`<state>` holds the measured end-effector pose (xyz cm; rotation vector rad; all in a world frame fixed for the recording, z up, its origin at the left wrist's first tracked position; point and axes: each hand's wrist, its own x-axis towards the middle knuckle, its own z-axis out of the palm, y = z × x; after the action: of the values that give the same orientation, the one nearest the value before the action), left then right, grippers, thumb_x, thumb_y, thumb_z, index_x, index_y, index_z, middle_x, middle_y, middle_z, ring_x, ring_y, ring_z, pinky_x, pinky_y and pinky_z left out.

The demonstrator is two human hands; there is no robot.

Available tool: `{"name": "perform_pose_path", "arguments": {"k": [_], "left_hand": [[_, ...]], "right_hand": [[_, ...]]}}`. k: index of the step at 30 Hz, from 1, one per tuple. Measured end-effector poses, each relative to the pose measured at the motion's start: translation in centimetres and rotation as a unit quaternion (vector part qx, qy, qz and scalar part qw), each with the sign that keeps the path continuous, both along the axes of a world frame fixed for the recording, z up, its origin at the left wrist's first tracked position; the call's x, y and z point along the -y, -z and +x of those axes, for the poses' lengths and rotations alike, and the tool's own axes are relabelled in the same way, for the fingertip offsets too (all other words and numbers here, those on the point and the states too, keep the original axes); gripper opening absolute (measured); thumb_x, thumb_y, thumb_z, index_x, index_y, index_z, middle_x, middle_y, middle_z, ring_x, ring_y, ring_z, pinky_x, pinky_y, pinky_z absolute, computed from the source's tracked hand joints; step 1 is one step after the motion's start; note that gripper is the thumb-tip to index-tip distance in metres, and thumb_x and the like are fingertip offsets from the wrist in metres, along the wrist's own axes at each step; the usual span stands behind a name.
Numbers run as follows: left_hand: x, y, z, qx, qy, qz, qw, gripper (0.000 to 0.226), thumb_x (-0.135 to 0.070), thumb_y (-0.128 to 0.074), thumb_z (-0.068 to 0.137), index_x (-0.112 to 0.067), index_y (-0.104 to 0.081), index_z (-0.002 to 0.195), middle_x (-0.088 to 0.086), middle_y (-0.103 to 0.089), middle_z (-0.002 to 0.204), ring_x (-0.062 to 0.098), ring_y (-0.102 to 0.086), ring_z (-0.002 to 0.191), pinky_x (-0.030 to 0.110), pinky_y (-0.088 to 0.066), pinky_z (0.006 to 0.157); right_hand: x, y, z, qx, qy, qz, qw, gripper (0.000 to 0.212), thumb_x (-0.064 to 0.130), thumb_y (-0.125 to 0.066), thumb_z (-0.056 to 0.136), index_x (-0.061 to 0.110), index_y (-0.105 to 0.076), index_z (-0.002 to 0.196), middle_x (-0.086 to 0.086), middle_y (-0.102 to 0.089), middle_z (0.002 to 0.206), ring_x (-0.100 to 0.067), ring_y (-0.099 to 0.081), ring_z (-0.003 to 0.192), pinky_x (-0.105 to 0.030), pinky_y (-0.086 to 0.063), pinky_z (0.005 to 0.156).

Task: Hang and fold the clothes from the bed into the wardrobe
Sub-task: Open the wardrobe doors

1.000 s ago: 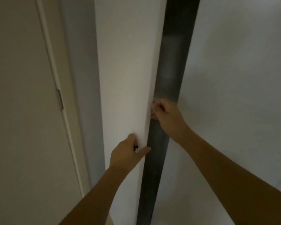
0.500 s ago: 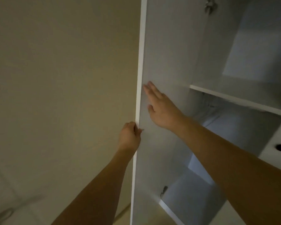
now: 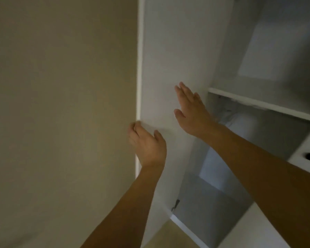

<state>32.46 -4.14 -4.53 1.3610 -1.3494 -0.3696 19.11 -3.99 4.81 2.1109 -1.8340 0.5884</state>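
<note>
Presently the left hand (image 3: 148,146) is raised at the free edge of the open wardrobe door (image 3: 168,59). Its fingers are loosely curved near that edge and its thumb stands apart toward the inner face; whether the fingers touch the edge cannot be told, because this part of the head view is blurred. No object is held in it.

The right hand (image 3: 191,111) is higher and to the right. Its fingers are straight and close together, thumb spread to the left, with the palm turned toward the inner face of the door. Contact between palm and panel cannot be confirmed. It holds nothing.

Both bare forearms rise from the lower edge of the view.

The door is white and stands swung out to the left, its narrow edge facing the camera. To its left is a plain beige wall (image 3: 61,104).

To the right of the door, the wardrobe (image 3: 222,51) interior is exposed. A white shelf (image 3: 261,104) crosses it above mid-height. Below the shelf a pale rounded item (image 3: 240,122) lies at the back; what it is cannot be told. A metal hinge (image 3: 175,204) shows near the bottom of the door. A white panel with a dark round hole (image 3: 309,155) stands at the right edge.

No clothes appear in the view.
</note>
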Motion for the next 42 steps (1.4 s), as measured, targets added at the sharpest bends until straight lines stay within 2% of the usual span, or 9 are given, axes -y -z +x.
{"name": "perform_pose_path", "arguments": {"k": [3, 7, 12, 18, 24, 28, 31, 34, 42], "left_hand": [[-3.5, -2.1, -7.0, -0.009, 0.08, -0.079, 0.994, 0.061, -0.017, -0.051, 0.096, 0.002, -0.025, 0.147, 0.019, -0.021, 0.154, 0.033, -0.019, 0.143, 0.047, -0.022, 0.118], [-5.5, -3.1, -15.4, 0.042, 0.18, -0.078, 0.98, 0.06, -0.019, -0.042, 0.101, 0.006, -0.018, 0.149, 0.021, -0.015, 0.158, 0.034, -0.009, 0.147, 0.043, -0.008, 0.121], [-7.0, -3.3, -24.6, 0.18, 0.288, 0.015, 0.94, 0.061, -0.033, -0.025, 0.105, 0.003, -0.01, 0.151, 0.02, -0.01, 0.16, 0.032, -0.007, 0.148, 0.04, -0.004, 0.12], [-7.1, -4.8, -32.8, 0.104, 0.549, 0.098, 0.824, 0.055, -0.029, -0.031, 0.104, -0.006, -0.016, 0.152, 0.014, -0.02, 0.158, 0.031, -0.021, 0.144, 0.04, -0.021, 0.116], [-4.8, -3.6, -38.4, 0.14, 0.655, 0.181, 0.72, 0.05, -0.028, -0.025, 0.106, -0.012, -0.017, 0.153, 0.007, -0.026, 0.158, 0.018, -0.037, 0.134, 0.028, -0.029, 0.105], [-3.9, -2.2, -41.1, 0.117, 0.705, 0.195, 0.672, 0.049, -0.034, -0.027, 0.106, -0.018, -0.025, 0.152, 0.003, -0.037, 0.152, 0.021, -0.039, 0.137, 0.03, -0.029, 0.11], [-3.8, -1.4, -41.9, 0.107, 0.69, 0.167, 0.696, 0.037, -0.032, -0.029, 0.105, -0.015, -0.045, 0.134, 0.004, -0.058, 0.122, 0.018, -0.058, 0.106, 0.025, -0.044, 0.086], [-4.3, -0.7, -41.4, 0.114, 0.671, 0.102, 0.726, 0.025, -0.032, -0.031, 0.105, -0.016, -0.048, 0.113, -0.002, -0.057, 0.086, 0.006, -0.053, 0.07, 0.017, -0.039, 0.058], [-10.9, 1.4, -33.8, 0.143, 0.614, -0.053, 0.774, 0.02, -0.04, -0.036, 0.102, -0.025, -0.043, 0.092, -0.013, -0.048, 0.069, 0.002, -0.051, 0.058, 0.009, -0.035, 0.053]], "right_hand": [[-3.4, -2.4, -7.0, -0.034, 0.099, -0.012, 0.994, 0.067, 0.022, -0.042, 0.097, 0.011, -0.007, 0.153, -0.005, 0.001, 0.161, -0.02, -0.002, 0.148, -0.041, 0.002, 0.119], [-10.2, -6.8, -18.0, -0.14, 0.254, -0.063, 0.955, 0.065, 0.027, -0.038, 0.098, 0.009, -0.008, 0.152, -0.01, 0.0, 0.161, -0.028, 0.0, 0.148, -0.048, 0.004, 0.117], [-16.3, -8.9, -25.9, -0.263, 0.367, -0.029, 0.892, 0.064, 0.033, -0.027, 0.099, 0.009, -0.004, 0.153, -0.011, 0.004, 0.16, -0.029, 0.006, 0.147, -0.053, 0.009, 0.116], [-15.9, -8.4, -28.9, -0.319, 0.381, -0.026, 0.868, 0.06, 0.032, -0.027, 0.1, 0.009, -0.011, 0.152, -0.011, -0.001, 0.161, -0.028, 0.005, 0.148, -0.051, 0.014, 0.114], [-12.5, -7.0, -31.4, -0.341, 0.475, -0.006, 0.811, 0.058, 0.04, -0.021, 0.1, 0.014, -0.018, 0.152, -0.01, -0.003, 0.161, -0.029, 0.01, 0.147, -0.051, 0.022, 0.11], [-12.1, -6.0, -33.5, -0.367, 0.545, 0.016, 0.754, 0.059, 0.047, -0.029, 0.096, 0.019, -0.032, 0.148, -0.011, -0.001, 0.161, -0.034, 0.014, 0.146, -0.056, 0.017, 0.113], [-12.0, -5.4, -33.3, -0.371, 0.548, 0.011, 0.75, 0.048, 0.044, -0.035, 0.095, 0.023, -0.046, 0.137, -0.011, -0.008, 0.16, -0.037, 0.011, 0.146, -0.057, 0.014, 0.114], [-11.5, -5.1, -32.0, -0.334, 0.576, -0.007, 0.746, 0.048, 0.04, -0.037, 0.094, 0.024, -0.043, 0.138, -0.01, -0.005, 0.16, -0.039, 0.016, 0.144, -0.056, 0.013, 0.115], [-18.8, -4.9, -24.4, -0.295, 0.528, -0.056, 0.794, 0.034, 0.033, -0.039, 0.095, 0.018, -0.053, 0.122, -0.011, -0.016, 0.158, -0.04, 0.01, 0.145, -0.055, 0.003, 0.117]]}}
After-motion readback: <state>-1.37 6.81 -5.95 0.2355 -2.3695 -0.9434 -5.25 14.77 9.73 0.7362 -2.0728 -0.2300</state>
